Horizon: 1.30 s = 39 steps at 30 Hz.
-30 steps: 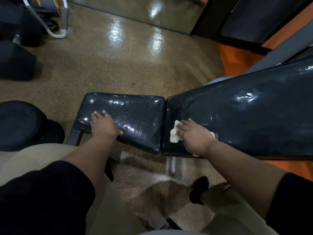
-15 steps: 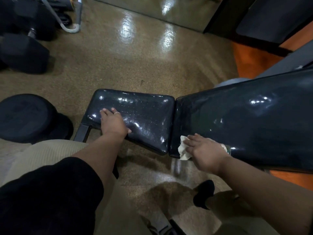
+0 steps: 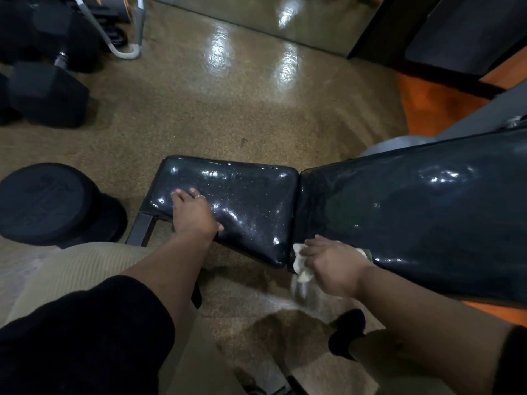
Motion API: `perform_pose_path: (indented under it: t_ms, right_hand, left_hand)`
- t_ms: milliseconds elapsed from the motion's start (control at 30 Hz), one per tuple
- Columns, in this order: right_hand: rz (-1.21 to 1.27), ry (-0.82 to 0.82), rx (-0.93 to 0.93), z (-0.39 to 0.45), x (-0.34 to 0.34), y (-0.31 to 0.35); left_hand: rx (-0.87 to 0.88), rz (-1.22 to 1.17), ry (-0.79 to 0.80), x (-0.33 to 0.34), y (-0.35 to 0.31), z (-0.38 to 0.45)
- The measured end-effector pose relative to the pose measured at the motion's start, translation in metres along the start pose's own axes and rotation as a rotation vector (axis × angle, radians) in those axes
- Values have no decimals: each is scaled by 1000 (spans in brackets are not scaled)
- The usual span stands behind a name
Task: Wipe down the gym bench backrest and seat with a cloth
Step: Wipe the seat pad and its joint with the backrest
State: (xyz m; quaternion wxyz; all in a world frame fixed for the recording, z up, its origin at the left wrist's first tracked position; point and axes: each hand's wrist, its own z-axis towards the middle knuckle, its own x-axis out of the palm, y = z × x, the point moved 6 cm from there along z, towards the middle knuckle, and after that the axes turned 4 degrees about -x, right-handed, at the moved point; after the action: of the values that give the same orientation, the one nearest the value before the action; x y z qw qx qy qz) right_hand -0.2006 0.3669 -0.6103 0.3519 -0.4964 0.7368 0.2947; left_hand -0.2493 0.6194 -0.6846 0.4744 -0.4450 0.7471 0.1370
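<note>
The bench's glossy black seat pad (image 3: 245, 201) lies in the middle, with the long black backrest (image 3: 422, 212) rising to the right. My left hand (image 3: 192, 215) rests flat on the seat's near left corner, fingers straight. My right hand (image 3: 333, 263) presses a crumpled pale cloth (image 3: 301, 262) against the backrest's near lower corner, by the gap between the pads. Most of the cloth is hidden under the hand; a bit shows on its right side.
Black dumbbells (image 3: 42, 89) lie at the upper left and a round black weight (image 3: 48, 201) at the left on the speckled floor. The bench's metal frame (image 3: 142, 226) sticks out below the seat. My knees and a dark shoe (image 3: 346, 329) fill the foreground.
My right hand has slid the cloth down the backrest toward its near edge and over the corner. My left hand has stayed on the seat.
</note>
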Motion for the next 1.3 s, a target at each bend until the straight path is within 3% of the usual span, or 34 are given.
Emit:
perform_pose_path:
  t_ms: [133,367,600,833,1067,1300]
  right_hand:
    - [-30,-50,112,15,5,-3]
    - [24,123,3,13,22,7]
    - [-35,-25,187,26,-5,-30]
    - [-96,111,-1,17,-6,-13]
    - [-168,110,193,47,-28,-50]
    - [-57,106,168,44,-24,-45]
  left_hand:
    - [-10,21,-2,0,0,-1]
    - [-5,96,-9,-1,-1,-1]
    - [-23,99,-4,0,-2,2]
    - [-48,86,27,1,-3,4]
    - [-69,59,38,1,-4,7]
    - [-86,56,35,3,-4,6]
